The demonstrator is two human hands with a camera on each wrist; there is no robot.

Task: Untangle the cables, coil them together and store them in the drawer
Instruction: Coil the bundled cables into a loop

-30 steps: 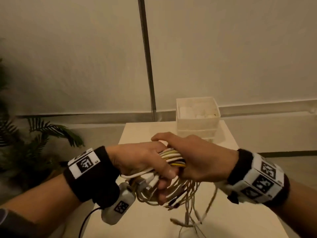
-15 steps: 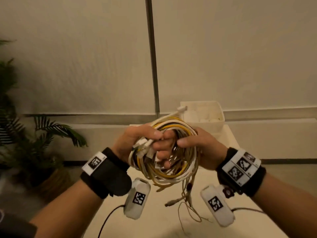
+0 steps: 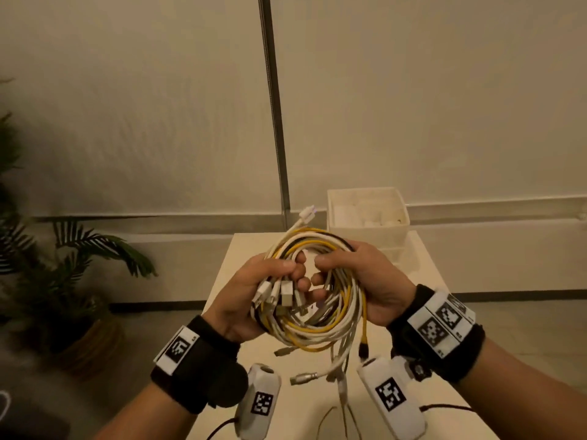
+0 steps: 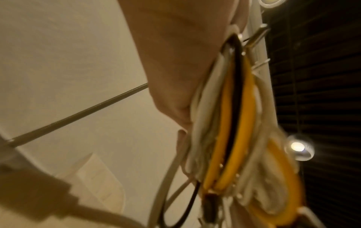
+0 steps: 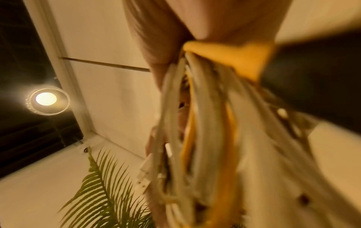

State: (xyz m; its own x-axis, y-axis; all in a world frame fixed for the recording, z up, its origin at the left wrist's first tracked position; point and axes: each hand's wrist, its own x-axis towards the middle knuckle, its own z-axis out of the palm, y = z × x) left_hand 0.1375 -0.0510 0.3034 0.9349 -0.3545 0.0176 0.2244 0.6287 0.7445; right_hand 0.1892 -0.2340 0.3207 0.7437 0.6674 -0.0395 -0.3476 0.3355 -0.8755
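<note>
A coil of white, yellow and black cables (image 3: 320, 325) is held upright above the table, facing me. My left hand (image 3: 254, 293) grips its left side, fingers curled round the strands and several white plugs. My right hand (image 3: 365, 277) grips the right side, fingers hooked through the ring. Loose cable ends (image 3: 305, 376) with metal plugs dangle below the coil. The left wrist view shows the bundle of cables (image 4: 230, 123) edge-on against my palm. In the right wrist view the cables (image 5: 199, 138) are blurred. The white drawer box (image 3: 368, 230) stands behind the coil.
The white table (image 3: 422, 312) lies below my hands, with the stacked drawer unit at its far end. A potted palm (image 3: 79, 281) stands on the floor at the left. A wall with a vertical metal strip (image 3: 273, 106) is behind.
Both hands have raised the bundle from a low, flat clasp into an upright ring facing me. The coil has spread wider, and my hands have moved apart to its sides.
</note>
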